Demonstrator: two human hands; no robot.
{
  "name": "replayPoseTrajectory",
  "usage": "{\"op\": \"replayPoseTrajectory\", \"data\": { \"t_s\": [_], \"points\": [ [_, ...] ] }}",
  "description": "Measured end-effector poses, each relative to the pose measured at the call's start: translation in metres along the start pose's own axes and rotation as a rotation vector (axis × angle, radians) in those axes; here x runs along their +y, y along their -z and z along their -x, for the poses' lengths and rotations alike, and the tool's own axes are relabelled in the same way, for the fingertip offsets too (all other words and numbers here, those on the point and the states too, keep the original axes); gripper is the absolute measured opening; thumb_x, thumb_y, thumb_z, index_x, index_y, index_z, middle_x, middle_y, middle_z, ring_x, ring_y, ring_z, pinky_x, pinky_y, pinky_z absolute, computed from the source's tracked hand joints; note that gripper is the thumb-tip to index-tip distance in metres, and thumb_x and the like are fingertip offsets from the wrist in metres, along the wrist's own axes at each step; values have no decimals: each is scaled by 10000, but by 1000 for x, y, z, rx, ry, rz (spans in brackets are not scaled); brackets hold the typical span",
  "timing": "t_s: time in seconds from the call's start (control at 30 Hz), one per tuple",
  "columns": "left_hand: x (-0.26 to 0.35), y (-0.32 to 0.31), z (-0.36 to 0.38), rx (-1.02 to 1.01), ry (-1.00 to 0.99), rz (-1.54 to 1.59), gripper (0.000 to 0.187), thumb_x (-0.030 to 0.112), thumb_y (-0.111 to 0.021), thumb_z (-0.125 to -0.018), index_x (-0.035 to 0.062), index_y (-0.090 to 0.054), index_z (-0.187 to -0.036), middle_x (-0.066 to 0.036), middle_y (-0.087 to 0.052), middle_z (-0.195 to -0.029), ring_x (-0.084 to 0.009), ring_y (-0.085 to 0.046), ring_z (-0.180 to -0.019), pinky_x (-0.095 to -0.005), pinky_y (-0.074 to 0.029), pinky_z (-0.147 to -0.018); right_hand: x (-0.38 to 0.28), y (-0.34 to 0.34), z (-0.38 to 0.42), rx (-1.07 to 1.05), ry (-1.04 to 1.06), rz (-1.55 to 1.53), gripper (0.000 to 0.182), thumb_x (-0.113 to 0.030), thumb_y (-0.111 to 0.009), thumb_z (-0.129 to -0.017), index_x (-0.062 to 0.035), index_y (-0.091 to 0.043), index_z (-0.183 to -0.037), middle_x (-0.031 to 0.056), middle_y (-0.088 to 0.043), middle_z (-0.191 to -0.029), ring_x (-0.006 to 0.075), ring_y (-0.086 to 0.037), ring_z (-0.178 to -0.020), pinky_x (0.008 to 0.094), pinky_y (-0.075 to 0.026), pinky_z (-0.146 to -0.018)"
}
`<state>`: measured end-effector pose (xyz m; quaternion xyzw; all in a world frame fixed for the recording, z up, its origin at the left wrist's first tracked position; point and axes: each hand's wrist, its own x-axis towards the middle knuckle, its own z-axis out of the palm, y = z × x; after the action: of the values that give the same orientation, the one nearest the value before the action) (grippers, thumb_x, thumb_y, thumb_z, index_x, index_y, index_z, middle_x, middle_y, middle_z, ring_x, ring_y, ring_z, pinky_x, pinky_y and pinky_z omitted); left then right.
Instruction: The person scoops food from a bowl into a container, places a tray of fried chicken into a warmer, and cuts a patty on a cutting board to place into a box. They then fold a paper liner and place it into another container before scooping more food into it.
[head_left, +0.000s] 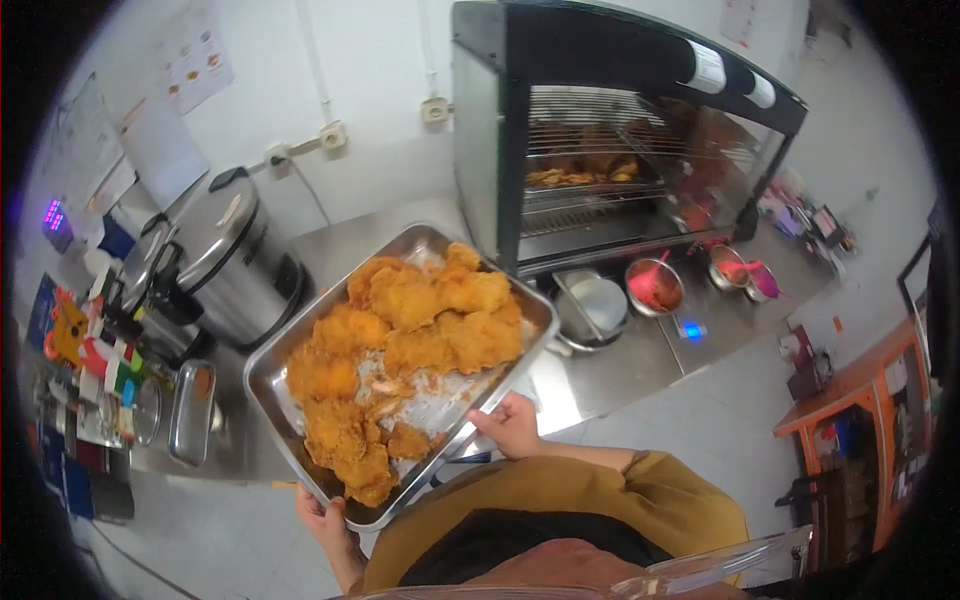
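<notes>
A metal tray (455,447) is held in front of my body, tilted in the view. Several pieces of golden fried chicken (440,305) lie in it, with crumbs on its bare bottom. My left hand (328,525) grips the tray's near left corner, thumb over the rim and the other fingers mostly hidden below. On the near right side, my right hand (510,425) is closed on the rim, its thumb on top and its fingers partly hidden underneath.
A glass-fronted warming cabinet (490,150) with food on its racks stands on the steel counter (640,365). Metal bowls (655,287) with pink utensils line its front. Large steel cookers (215,250) and a small metal tray (190,410) are at left; an orange shelf (850,400) stands right.
</notes>
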<state>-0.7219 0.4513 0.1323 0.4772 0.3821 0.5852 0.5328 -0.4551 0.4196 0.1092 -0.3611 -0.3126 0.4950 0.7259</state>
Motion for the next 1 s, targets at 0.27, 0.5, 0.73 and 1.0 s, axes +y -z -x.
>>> {"op": "replayPoseTrajectory", "data": {
  "t_s": [0.27, 0.5, 0.73, 1.0],
  "points": [
    [33, -94, -21, -289, -29, 16, 504, 164, -648, -694, -48, -464, -1112, -68, -566, -1012, -137, -543, -903, -259, -418, -814, -76, 40, 23, 329, 521, 207, 111, 24, -659, -767, 4, -599, -857, -12, -592, -751, 27, -500, -631, 172, -374, -535],
    [29, -203, 35, -171, -106, 88, 510, 180, -651, -711, -50, -454, -1121, -82, -560, -1019, -148, -543, -917, -270, -420, -830, -168, 114, 7, 242, 562, 166, 115, 11, -662, -766, -15, -592, -854, -22, -598, -768, 8, -475, -630, 166, -357, -544],
    [7, -353, 65, -22, -261, 189, 465, 26, -527, -734, -68, -423, -1177, -125, -530, -1117, -190, -525, -1014, -311, -397, -907, -263, 211, -77, -17, 336, 101, 120, -58, -614, -816, 8, -578, -910, 46, -630, -791, 97, -580, -645, 236, -479, -527],
    [-17, -477, 49, 57, -266, 219, 228, -37, -551, -800, 5, -479, -1012, -49, -559, -932, -75, -516, -790, -205, -404, -683, -312, 285, -169, -102, 179, 134, 163, -156, -564, -860, -27, -488, -798, 108, -620, -689, 182, -597, -497, 297, -509, -436]
  ]
}}
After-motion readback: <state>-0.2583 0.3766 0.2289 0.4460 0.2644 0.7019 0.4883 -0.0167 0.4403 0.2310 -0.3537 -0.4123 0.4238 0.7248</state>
